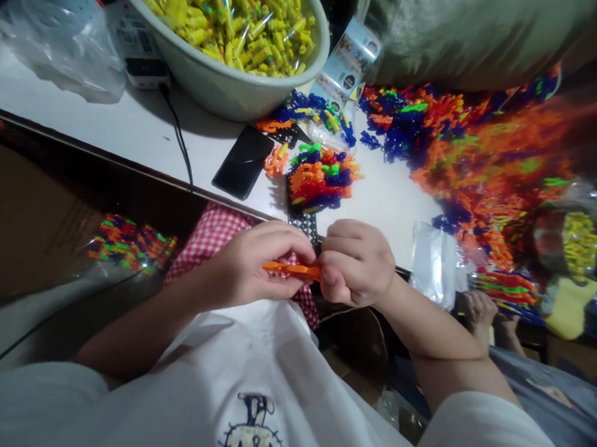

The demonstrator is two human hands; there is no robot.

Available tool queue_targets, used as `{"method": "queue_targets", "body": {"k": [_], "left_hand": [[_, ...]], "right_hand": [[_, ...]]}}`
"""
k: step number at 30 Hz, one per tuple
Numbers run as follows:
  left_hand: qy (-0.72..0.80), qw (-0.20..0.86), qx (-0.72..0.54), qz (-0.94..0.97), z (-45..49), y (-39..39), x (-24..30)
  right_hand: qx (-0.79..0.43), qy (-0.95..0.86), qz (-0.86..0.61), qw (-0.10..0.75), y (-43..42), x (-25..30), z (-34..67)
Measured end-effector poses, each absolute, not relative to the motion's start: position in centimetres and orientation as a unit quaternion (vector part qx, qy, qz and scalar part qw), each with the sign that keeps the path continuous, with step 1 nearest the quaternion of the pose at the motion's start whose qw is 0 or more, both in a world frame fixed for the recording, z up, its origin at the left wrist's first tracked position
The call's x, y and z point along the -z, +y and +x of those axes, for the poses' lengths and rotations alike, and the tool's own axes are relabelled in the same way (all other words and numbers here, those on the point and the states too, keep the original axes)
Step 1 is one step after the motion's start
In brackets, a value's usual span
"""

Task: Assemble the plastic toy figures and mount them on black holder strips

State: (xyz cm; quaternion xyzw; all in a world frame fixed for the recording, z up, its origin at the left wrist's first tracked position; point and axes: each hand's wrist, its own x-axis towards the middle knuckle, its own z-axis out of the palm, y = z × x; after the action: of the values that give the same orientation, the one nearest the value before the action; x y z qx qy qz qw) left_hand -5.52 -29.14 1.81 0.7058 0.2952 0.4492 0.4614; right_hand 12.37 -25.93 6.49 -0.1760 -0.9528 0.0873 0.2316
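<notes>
My left hand [256, 264] and my right hand [356, 261] meet just below the table edge, both closed on one small orange plastic piece [293, 270] held level between them. Straight ahead on the white table [133, 125] lies a small heap of coloured plastic pieces [321, 178] in orange, blue, green and red. A much larger heap of the same pieces [473, 139] spreads across the right of the table. A black perforated strip [303, 224] hangs over the table edge above my hands.
A pale basin [226, 79] full of yellow pieces stands at the back. A black phone [242, 162] and a cable lie left of the small heap. Clear plastic bags [434, 260] sit at right and far left. A red checked cloth [212, 236] lies under my left hand.
</notes>
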Motion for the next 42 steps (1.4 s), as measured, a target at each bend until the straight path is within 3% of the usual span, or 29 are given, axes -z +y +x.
{"method": "queue_targets", "body": {"k": [5, 11, 18, 26, 30, 36, 42], "left_hand": [[0.351, 0.532, -0.438, 0.634, -5.0, -29.0, -1.2], [0.396, 0.669, -0.448, 0.442, -3.8, -29.0, 0.9], [0.4, 0.656, -0.558, 0.315, -2.7, -28.4, 2.9], [0.405, 0.633, -0.575, 0.325, -0.9, -28.9, 3.5], [0.441, 0.641, -0.496, 0.385, -0.9, -29.6, 3.4], [0.451, 0.682, -0.309, 0.486, -0.4, -30.6, 4.2], [0.445, 0.637, -0.301, 0.553, 0.6, -30.8, 2.8]], "right_hand": [[-0.2, -0.912, -0.296, 0.203, -26.0, -6.0, 12.6], [-0.444, -0.662, -0.454, 0.398, -28.6, -0.3, 13.3], [-0.611, -0.49, -0.463, 0.414, -34.7, 4.8, 10.1], [-0.505, -0.391, -0.547, 0.542, -34.5, 4.1, 10.9], [-0.459, -0.381, -0.548, 0.587, -33.9, 3.6, 12.5], [-0.468, -0.457, -0.522, 0.547, -33.2, 2.4, 13.9], [-0.445, -0.419, -0.548, 0.571, -33.3, 2.6, 15.0]]}}
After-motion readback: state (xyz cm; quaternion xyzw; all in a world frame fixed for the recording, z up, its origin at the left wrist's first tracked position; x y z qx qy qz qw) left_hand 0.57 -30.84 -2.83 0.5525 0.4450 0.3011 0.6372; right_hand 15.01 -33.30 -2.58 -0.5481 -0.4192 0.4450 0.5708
